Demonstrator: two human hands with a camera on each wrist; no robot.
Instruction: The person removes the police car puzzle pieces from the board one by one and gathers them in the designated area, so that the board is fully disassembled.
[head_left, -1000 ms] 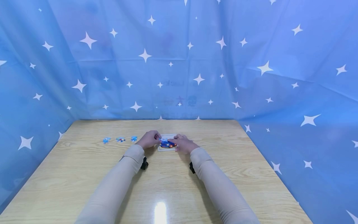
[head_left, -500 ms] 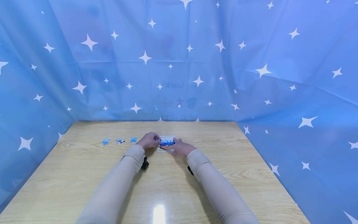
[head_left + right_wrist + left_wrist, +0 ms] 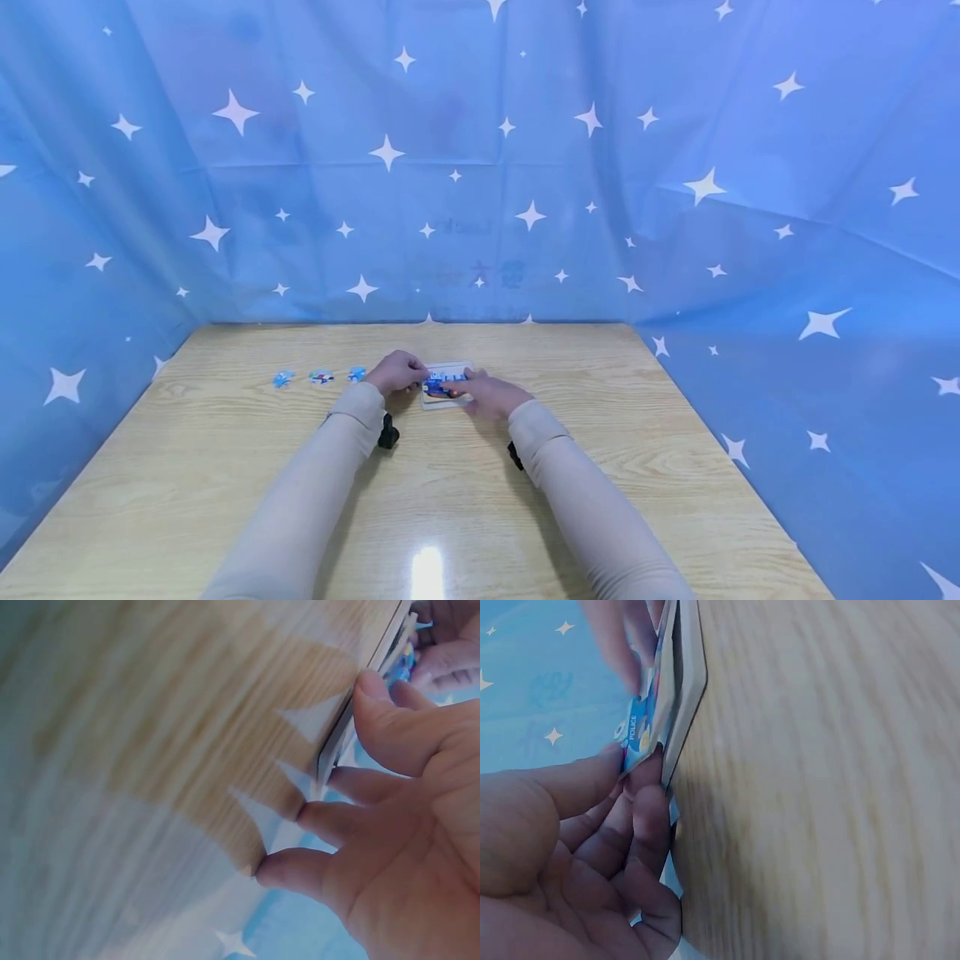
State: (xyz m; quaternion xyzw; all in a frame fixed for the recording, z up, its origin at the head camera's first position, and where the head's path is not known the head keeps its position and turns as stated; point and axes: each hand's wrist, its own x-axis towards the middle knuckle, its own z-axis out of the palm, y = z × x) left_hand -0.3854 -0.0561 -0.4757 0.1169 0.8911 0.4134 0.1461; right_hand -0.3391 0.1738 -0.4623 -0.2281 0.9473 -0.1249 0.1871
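- Between the grips of the left hand (image 3: 396, 372) and the right hand (image 3: 491, 394), in the head view, a puzzle (image 3: 435, 387) with a blue vehicle print lies on the wooden bench (image 3: 645, 483).
- Left of the left grip, well apart from the puzzle, three loose blue pieces (image 3: 322, 377) lie in a row; beyond both grips hangs a blue curtain (image 3: 450, 108) with white stars.
- Close in at the left wrist view, the left grip is clamped: thumb and finger pinch a puzzle section (image 3: 635, 733) lettered POLICE, its edge standing off the pale frame (image 3: 693, 667) below.
- Around the frame's near side in the right wrist view, the right grip is apart, fingers spread, thumb at the frame's edge and lower fingertips meeting the bench.
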